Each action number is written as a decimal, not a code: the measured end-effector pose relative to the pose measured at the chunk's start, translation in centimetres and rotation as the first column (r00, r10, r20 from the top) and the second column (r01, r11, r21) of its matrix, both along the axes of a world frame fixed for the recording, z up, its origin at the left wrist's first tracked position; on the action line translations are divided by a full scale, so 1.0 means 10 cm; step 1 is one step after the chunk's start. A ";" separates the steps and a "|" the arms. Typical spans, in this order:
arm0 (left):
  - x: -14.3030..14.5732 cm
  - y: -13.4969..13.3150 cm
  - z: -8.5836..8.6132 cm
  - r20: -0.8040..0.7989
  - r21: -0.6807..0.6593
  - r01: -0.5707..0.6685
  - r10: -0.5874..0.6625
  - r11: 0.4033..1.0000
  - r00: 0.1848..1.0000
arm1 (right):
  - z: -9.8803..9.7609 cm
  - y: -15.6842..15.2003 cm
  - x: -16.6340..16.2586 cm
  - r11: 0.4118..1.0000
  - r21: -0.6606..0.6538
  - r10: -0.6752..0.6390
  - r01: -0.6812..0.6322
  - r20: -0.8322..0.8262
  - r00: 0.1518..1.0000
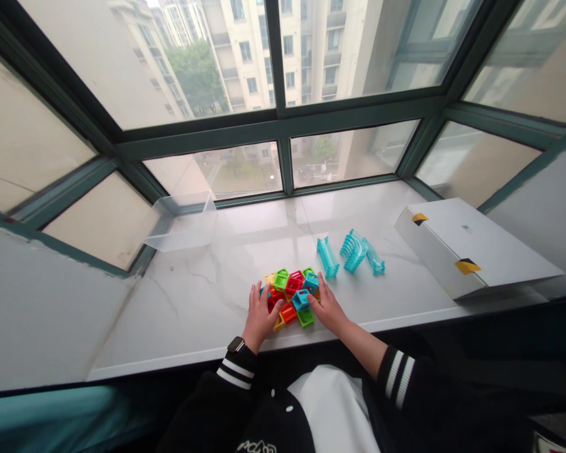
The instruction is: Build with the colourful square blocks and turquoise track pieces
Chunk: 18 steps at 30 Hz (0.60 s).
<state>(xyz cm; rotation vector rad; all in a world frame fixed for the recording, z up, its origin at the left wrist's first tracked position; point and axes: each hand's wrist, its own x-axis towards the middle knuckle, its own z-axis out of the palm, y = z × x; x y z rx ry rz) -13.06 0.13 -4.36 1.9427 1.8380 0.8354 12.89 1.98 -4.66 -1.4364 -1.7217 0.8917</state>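
Note:
A heap of plastic toy blocks (288, 312) in red, green, blue, yellow and orange lies near the front edge of the white sill. On its left side rests my left hand (260, 316), fingers spread and touching the blocks. My right hand (328, 307) lies along the right side of the heap, thumb by a blue block (300, 299) and fingers stretched out. Neither hand has a block enclosed in it. Right of the heap lie a straight clear-blue track piece (328, 257), a curved one (353, 250) and another slim piece (374, 258).
A clear plastic bin (188, 236) stands at the back left. To the right is a white box (471, 245) with yellow-and-black tabs. Green-framed windows (283, 129) border the marble-patterned sill (170, 314) at the back and sides.

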 end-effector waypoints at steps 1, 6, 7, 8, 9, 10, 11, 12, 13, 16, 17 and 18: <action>0.00 -0.02 0.00 -0.010 0.010 -0.005 0.005 1.000 1.000 | -0.01 0.00 -0.04 1.000 0.000 0.005 -0.005 0.012 1.000; -0.13 -0.07 0.01 -0.019 0.022 -0.045 0.045 0.999 0.999 | -0.02 0.00 -0.28 0.994 0.023 0.103 -0.104 0.038 0.994; -0.17 -0.08 0.01 -0.011 0.026 -0.063 0.064 0.998 0.998 | -0.02 0.00 -0.33 0.992 0.027 0.125 -0.126 0.044 0.991; -0.22 -0.09 0.01 0.002 0.033 -0.084 0.084 0.996 0.996 | -0.01 0.00 -0.38 0.989 0.031 0.143 -0.145 0.052 0.988; -0.26 -0.11 0.01 0.017 0.043 -0.108 0.107 0.993 0.994 | -0.01 0.00 -0.44 0.987 0.034 0.156 -0.158 0.061 0.986; -0.30 -0.13 0.01 0.031 0.054 -0.133 0.132 0.990 0.991 | -0.01 0.00 -0.49 0.985 0.036 0.165 -0.168 0.069 0.984; -0.35 -0.14 0.01 0.043 0.067 -0.158 0.155 0.985 0.987 | -0.01 0.00 -0.54 0.984 0.035 0.173 -0.176 0.077 0.982; -0.39 -0.16 0.01 0.052 0.079 -0.180 0.176 0.980 0.983 | -0.01 0.01 -0.59 0.983 0.032 0.180 -0.183 0.083 0.980; -0.42 -0.17 0.00 0.059 0.090 -0.201 0.196 0.976 0.979 | -0.01 0.02 -0.64 0.981 0.027 0.188 -0.191 0.089 0.978; -0.53 -0.20 -0.01 0.077 0.129 -0.250 0.241 0.960 0.967 | -0.04 0.04 -0.77 0.975 0.027 0.217 -0.221 0.113 0.970; -0.57 -0.21 0.00 0.082 0.141 -0.262 0.252 0.955 0.964 | -0.05 0.04 -0.81 0.972 0.034 0.226 -0.232 0.123 0.966; -0.60 -0.21 0.01 0.085 0.151 -0.270 0.260 0.951 0.962 | -0.06 0.04 -0.84 0.969 0.043 0.235 -0.242 0.133 0.963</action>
